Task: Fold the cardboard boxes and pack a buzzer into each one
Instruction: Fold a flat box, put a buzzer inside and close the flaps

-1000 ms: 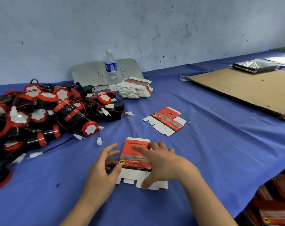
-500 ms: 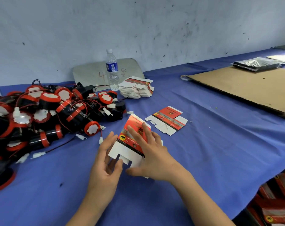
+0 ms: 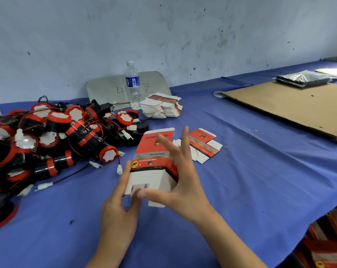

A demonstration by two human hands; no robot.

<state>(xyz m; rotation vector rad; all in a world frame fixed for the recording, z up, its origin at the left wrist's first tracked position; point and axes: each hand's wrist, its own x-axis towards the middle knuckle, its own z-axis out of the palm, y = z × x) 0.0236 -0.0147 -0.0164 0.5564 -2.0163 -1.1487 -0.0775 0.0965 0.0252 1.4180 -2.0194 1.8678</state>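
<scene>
I hold the red carton blank (image 3: pixel 154 161) between both hands above the blue cloth, its long axis running away from me. My left hand (image 3: pixel 118 207) pinches the near white flaps; my right hand (image 3: pixel 180 182) cups its right side, fingers splayed. The buzzer pile (image 3: pixel 53 138) lies to my left, nearer the left hand.

A small packing workshop: a long tabletop (image 3: pixel 260 171) under blue cloth against a scuffed wall (image 3: pixel 163 35), heaped buzzers (image 3: pixel 53 136), stacked flat boxes (image 3: pixel 160 106), cardboard sheet (image 3: pixel 291 105).

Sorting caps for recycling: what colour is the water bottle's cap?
White, on the clear plastic water bottle; head view shows it.
</scene>
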